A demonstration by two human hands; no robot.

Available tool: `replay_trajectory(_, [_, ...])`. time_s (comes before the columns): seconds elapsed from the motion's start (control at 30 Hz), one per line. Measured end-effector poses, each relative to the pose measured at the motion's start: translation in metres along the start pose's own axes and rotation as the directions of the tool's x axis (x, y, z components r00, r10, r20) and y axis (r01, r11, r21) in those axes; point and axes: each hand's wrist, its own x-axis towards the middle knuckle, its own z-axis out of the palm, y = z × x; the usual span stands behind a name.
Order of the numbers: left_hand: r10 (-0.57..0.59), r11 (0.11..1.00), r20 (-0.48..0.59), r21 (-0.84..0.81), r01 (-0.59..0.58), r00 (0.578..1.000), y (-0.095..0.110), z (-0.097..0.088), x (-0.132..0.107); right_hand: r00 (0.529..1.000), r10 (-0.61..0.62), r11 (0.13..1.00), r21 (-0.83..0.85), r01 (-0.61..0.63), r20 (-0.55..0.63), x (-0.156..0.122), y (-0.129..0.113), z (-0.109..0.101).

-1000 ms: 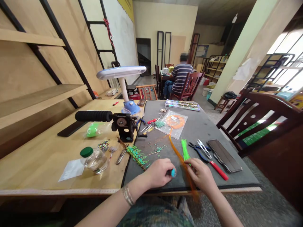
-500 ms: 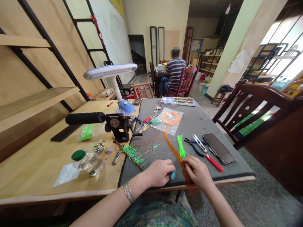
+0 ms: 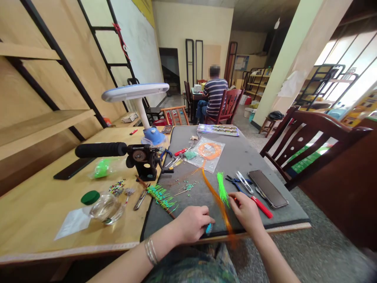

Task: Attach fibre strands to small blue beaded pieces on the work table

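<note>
My left hand rests on the grey mat near its front edge, fingers curled round a small turquoise piece. My right hand lies just right of it, fingers pinched at the lower end of a bundle of bright green strands. A long bundle of orange strands runs between the two hands and hangs over the mat's front edge. A row of green and teal beaded pieces lies to the left of my left hand.
A phone, red-handled tool, snips and blue pliers lie at the right. A bag of orange cord, a black hand-crank tool, a lamp and a glass jar stand around. Another person sits far behind. A wooden chair stands right.
The view has shifted a little. My right hand moved from the orange strands up to the base of the green bundle. My left hand keeps hold of the turquoise piece.
</note>
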Motion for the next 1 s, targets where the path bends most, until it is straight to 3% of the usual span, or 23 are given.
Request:
replay_trajectory(0.13, [-0.006,1.000,-0.006,0.016,0.006,1.000,0.001,-0.001,-0.013,0.982,0.181,0.975,-0.141,-0.173,0.050,0.027,0.000,-0.001])
replay_trajectory(0.43, [-0.061,0.997,0.020,0.039,0.060,0.998,0.003,-0.012,-0.026,0.912,0.373,0.919,-0.202,-0.338,0.171,0.075,0.000,0.016])
replay_trajectory(0.53, [-0.108,0.993,-0.008,-0.040,0.107,0.994,0.003,-0.015,-0.031,0.899,0.398,0.914,-0.159,-0.372,0.184,0.076,0.003,0.015])
replay_trajectory(0.67, [-0.206,0.942,-0.140,-0.297,0.157,0.969,0.004,-0.024,-0.035,0.899,0.396,0.917,-0.039,-0.396,0.188,0.072,0.009,0.013])
replay_trajectory(0.77, [-0.312,0.841,-0.226,-0.517,0.158,0.923,0.009,-0.034,-0.034,0.900,0.395,0.906,0.081,-0.415,0.185,0.070,0.013,0.012])
replay_trajectory(0.87, [-0.448,0.675,-0.215,-0.718,0.171,0.868,0.016,-0.037,-0.025,0.903,0.390,0.877,0.225,-0.424,0.181,0.067,0.011,0.010])
replay_trajectory(1.0, [-0.630,0.236,-0.042,-0.962,0.139,0.775,0.026,-0.029,-0.001,0.905,0.373,0.807,0.410,-0.426,0.207,0.054,-0.006,0.007])
